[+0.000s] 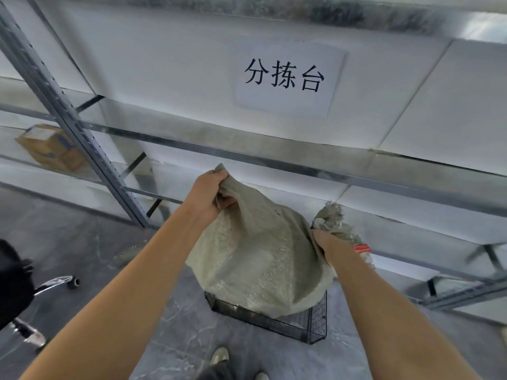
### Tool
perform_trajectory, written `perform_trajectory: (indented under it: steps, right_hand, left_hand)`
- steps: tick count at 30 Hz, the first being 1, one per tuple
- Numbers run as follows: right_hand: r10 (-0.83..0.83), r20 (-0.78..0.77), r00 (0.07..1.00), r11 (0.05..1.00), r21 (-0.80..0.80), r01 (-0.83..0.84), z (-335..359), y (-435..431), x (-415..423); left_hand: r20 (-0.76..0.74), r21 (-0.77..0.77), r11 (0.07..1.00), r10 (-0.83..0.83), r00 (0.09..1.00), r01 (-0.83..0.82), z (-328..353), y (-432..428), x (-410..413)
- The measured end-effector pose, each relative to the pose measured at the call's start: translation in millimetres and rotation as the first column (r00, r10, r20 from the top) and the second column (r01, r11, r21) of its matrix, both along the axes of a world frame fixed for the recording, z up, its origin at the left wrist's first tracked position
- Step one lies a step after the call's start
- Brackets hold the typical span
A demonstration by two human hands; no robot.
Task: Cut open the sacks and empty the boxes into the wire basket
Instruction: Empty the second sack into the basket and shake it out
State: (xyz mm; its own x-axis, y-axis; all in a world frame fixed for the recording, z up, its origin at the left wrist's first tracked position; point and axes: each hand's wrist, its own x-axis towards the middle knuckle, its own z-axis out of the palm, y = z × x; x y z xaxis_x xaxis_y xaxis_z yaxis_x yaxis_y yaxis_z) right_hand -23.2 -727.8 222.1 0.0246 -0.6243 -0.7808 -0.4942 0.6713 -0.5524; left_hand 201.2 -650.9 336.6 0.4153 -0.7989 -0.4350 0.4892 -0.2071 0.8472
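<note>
Both hands clenched on a grey woven sack [255,250]: left hand [210,194] bunching a top corner, right hand [330,246] gripping fabric beside the frayed end [333,218]. Below both grips, sack sagging onto the wire basket [310,323] on the floor, covering most of it. Judged mid-emptying; no boxes visible in the basket, cut not visible, one cardboard box [52,148] well apart on a shelf [247,157] to the left.

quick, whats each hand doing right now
Left hand: closed, gripping a corner of the sack.
Right hand: closed, gripping the sack's other end, above the wire basket.
</note>
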Motion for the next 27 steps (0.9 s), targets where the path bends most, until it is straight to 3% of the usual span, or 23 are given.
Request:
perform_trajectory:
  steps: [2,5,9,13,15,17,21,23,25,27]
  right_hand:
    - [-0.074,-0.058,0.996,0.997,-0.001,0.074,4,-1,5]
    - [-0.004,-0.121,0.993,1.000,-0.012,0.003,8,-3,19]
    - [-0.088,0.072,0.993,0.996,0.041,0.085,12,-9,44]
    - [-0.044,0.182,0.982,0.984,-0.164,0.074,29,-15,75]
    - [0.085,0.283,0.955,0.965,-0.261,-0.009,43,-13,87]
    - [0.298,0.293,0.908,0.921,-0.337,-0.194,58,-8,95]
    - [0.571,0.106,0.814,0.753,-0.464,-0.467,59,-8,109]
    - [0.540,-0.058,0.840,0.689,-0.542,-0.481,54,-6,118]
    - [0.403,-0.230,0.886,0.620,-0.643,-0.449,54,-4,125]
    - [0.314,-0.303,0.900,0.553,-0.712,-0.433,54,-4,129]
  left_hand:
    - [0.016,0.021,0.999,-0.035,0.999,0.035,-5,-11,-3]
    - [0.058,0.046,0.994,-0.103,0.993,0.101,-14,-24,-8]
    - [0.114,0.065,0.980,-0.195,0.974,0.189,-17,-33,-21]
    - [0.172,0.083,0.968,-0.248,0.953,0.237,-27,-41,-20]
    - [0.215,0.122,0.956,-0.286,0.934,0.265,-33,-43,-16]
    - [0.254,0.154,0.947,-0.315,0.914,0.284,-37,-44,-11]
    - [0.344,0.188,0.946,-0.317,0.884,0.266,-42,-50,-2]
    - [0.344,0.174,0.949,-0.310,0.886,0.264,-44,-54,1]
    - [0.372,0.156,0.946,-0.324,0.870,0.285,-45,-56,4]
    - [0.372,0.147,0.935,-0.354,0.858,0.323,-44,-56,11]
